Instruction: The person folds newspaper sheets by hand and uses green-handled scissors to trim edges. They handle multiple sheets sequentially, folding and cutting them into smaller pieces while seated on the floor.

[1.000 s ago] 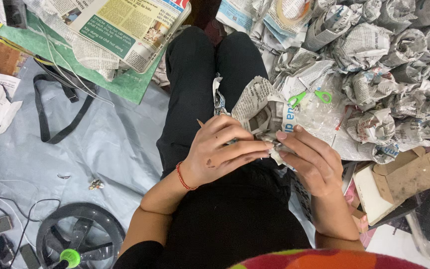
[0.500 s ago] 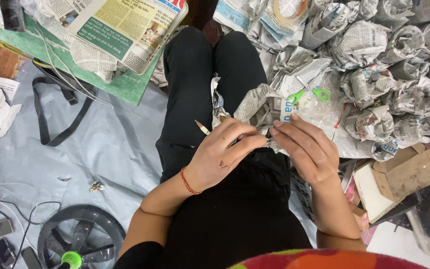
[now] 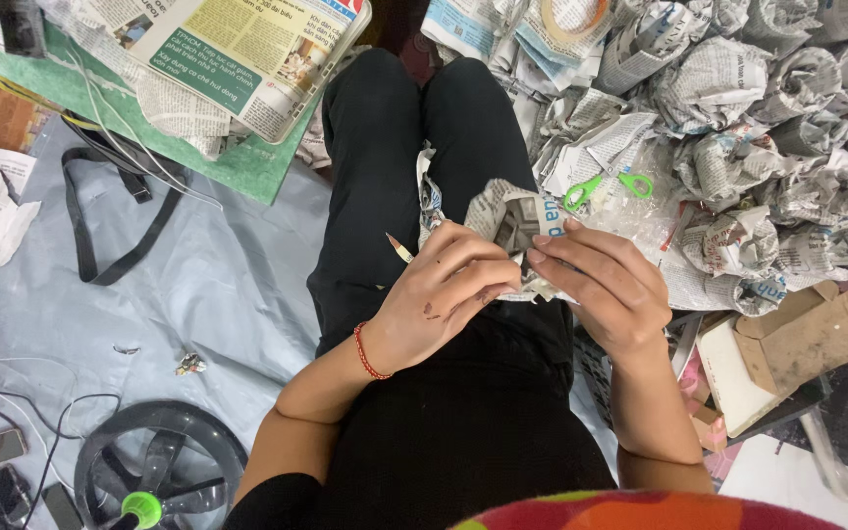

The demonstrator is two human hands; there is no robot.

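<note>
**A loose wrap and a crowded floor**

The biggest hazard sits to my right: the heap of crumpled newspaper bundles (image 3: pixel 787 137) reaches almost to my knee, and a careless elbow could, I judge, knock finished ones out of place. On the pale grey plastic floor sheet (image 3: pixel 208 285) to my left lie a black strap (image 3: pixel 115 226) and a black wheel-shaped object with a green hub (image 3: pixel 154 471), things to snag a foot on if I shift. A flattened brown cardboard box (image 3: pixel 807 339) lies by my right hip.

Over my lap, above my black trousers (image 3: pixel 395 167), I hold the half-folded piece of printed newspaper (image 3: pixel 503 221). My left hand (image 3: pixel 449 299) is curled closed around its near edge, with a thin pencil-like stick (image 3: pixel 399 247) poking out past the knuckles; how it is held I cannot tell. My right hand (image 3: pixel 601 285) pinches the paper's other side, fingers nearly straight, thumb hidden beneath.

The paper is thin and already creased; pulling my hands apart unevenly would likely tear it, or let the fold spring open. The stick's point could pierce the sheet. The green-handled scissors (image 3: pixel 606 186) lie just beyond my right fingertips, close enough to catch.
</note>
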